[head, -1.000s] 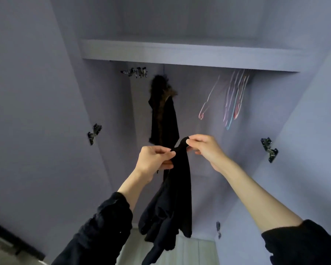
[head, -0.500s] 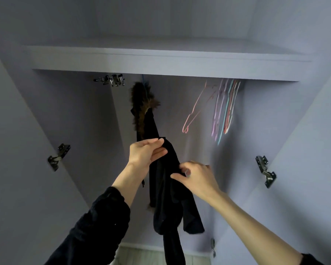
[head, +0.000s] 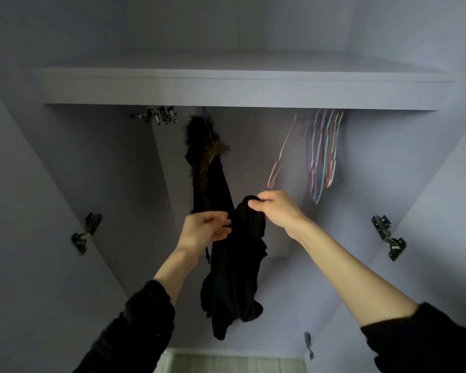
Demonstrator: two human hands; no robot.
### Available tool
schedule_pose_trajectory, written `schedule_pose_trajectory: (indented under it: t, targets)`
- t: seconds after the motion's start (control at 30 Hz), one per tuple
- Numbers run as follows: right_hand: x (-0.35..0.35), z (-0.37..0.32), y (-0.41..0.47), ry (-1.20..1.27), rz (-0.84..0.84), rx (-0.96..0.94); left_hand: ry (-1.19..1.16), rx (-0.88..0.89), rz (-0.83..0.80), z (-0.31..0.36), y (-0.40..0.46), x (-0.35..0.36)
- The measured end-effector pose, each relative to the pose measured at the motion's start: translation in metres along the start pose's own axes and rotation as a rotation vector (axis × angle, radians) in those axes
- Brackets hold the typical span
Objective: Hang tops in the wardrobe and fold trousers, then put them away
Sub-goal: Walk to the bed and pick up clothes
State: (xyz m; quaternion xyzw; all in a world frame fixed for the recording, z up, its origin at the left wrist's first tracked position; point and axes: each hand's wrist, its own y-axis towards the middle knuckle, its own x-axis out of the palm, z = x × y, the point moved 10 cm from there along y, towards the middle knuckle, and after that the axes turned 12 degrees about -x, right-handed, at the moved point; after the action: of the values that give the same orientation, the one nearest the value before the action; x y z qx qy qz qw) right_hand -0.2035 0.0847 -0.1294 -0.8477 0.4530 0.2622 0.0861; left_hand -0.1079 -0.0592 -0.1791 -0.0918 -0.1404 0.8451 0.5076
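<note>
A black top (head: pixel 234 265) hangs limp in front of the open wardrobe. My right hand (head: pixel 276 212) pinches its upper edge and holds it up. My left hand (head: pixel 205 230) touches the fabric just below and to the left, its fingers loosely curled against the cloth. Behind them a black coat with a brown fur collar (head: pixel 207 168) hangs from the rail. Several empty coloured wire hangers (head: pixel 322 152) hang on the right of the rail, a pink one (head: pixel 280 154) tilted toward the middle.
A wide lilac shelf (head: pixel 240 90) spans the wardrobe above the rail. Both doors stand open, with hinges at the left (head: pixel 86 232) and right (head: pixel 388 235). A bunch of metal clips (head: pixel 156 115) hangs at the upper left. Pale floor (head: pixel 234 364) shows below.
My right hand rose from the middle of the top to its upper edge and now holds it up. My left hand dropped a little and loosened on the cloth. The view tilted slightly.
</note>
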Motion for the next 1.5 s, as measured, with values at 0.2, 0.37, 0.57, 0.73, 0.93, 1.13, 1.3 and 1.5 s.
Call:
schedule_pose_trajectory:
  t: [0.2,0.37,0.57,0.73,0.93,1.13,1.3,1.5]
  targets:
    - [-0.015,-0.030,0.019,0.365,0.144,0.084,0.458,0.101,-0.065,-0.028,-0.013,0.017]
    - [-0.023,-0.039,0.023,0.401,0.182,0.109,0.484,0.192,0.140,-0.014,-0.011,0.006]
    - [-0.043,0.017,0.005,0.345,0.257,0.272,0.055,0.088,-0.009,0.016,-0.010,-0.015]
    - [-0.031,0.034,-0.012,0.306,0.250,0.230,-0.113,0.021,-0.095,0.059,-0.005,-0.002]
    - [0.008,0.020,-0.023,0.108,-0.067,-0.087,-0.070,0.054,-0.150,0.083,-0.004,0.028]
    - [-0.016,-0.001,-0.017,-0.115,0.212,-0.309,0.046,0.078,-0.191,0.085,-0.009,0.042]
    - [-0.028,-0.013,-0.004,-0.151,0.321,-0.362,0.087,0.085,-0.146,0.089,-0.006,0.023]
    - [-0.039,-0.030,0.020,-0.108,0.171,-0.299,0.297,-0.008,-0.022,0.074,0.007,-0.003]
